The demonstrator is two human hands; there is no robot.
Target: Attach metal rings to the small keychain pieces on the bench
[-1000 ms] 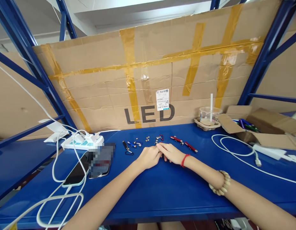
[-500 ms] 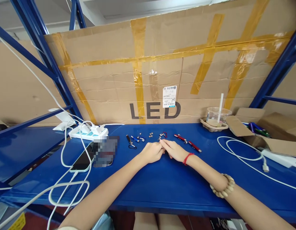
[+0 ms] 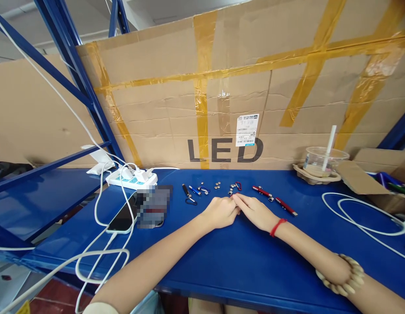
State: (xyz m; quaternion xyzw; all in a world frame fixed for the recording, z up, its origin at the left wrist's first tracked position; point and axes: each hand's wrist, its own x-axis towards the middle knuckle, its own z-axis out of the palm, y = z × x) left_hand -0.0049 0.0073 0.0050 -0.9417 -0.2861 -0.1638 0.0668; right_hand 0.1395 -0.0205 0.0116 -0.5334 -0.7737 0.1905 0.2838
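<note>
Red carabiner [image 3: 238, 186] lies on the blue shelf [image 3: 222, 261], just beyond the joined hands, with small silver pieces [image 3: 231, 187] close beside it. The left hand [image 3: 221, 212] is closed loosely, its fingers curled under; the right hand [image 3: 255, 211] comes in from the other side, its fingers extended and bent down against it so that the two touch. Whatever either set of fingers may have hold of is hidden, so I cannot tell.

Left of the silver pieces sits a small cluster of round metal discs [image 3: 217, 185]. Farther left are a blue penlight [image 3: 195, 190], a blue carabiner [image 3: 204, 189] and a black penlight [image 3: 185, 189] with a black carabiner [image 3: 191, 202] at its lower end. To the right, two red penlights [image 3: 262, 191] lie slantwise, nearly end to end.

A white power strip [image 3: 132, 179] with plugs in it stands at the left, near a phone [image 3: 124, 218] with a white cable [image 3: 91, 281] running from its near end. Toward the right are a clear cup [image 3: 323, 162] with a straw, seated in a pulp tray [image 3: 315, 176], and an open cardboard box [image 3: 362, 178]. Behind everything rises a taped cardboard panel [image 3: 150, 126] printed LED.
</note>
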